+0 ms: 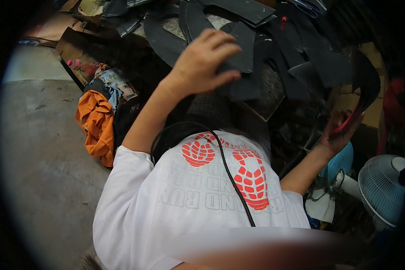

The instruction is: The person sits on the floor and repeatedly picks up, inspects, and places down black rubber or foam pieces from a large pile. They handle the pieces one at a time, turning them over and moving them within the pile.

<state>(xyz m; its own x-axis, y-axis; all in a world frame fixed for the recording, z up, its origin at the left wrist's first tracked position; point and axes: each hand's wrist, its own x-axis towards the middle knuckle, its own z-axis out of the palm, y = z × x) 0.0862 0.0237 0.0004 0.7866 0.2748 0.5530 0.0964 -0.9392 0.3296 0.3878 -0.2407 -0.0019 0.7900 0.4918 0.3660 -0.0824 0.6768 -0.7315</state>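
- Orange cloth (95,122) lies left of the pile of black pieces (244,50).
- Left hand (203,61), fingers loosely spread, is over the pile, apparently holding nothing.
- Right hand (340,130), right of the pile, pinches a curved black piece (369,83) by its lower end.
- Seemingly, one piece is being handled apart from the pile; the next move likely calls for a steady pinch.

Black pieces (248,53) matt, smooth, perhaps leather; orange cloth (96,118) matt.
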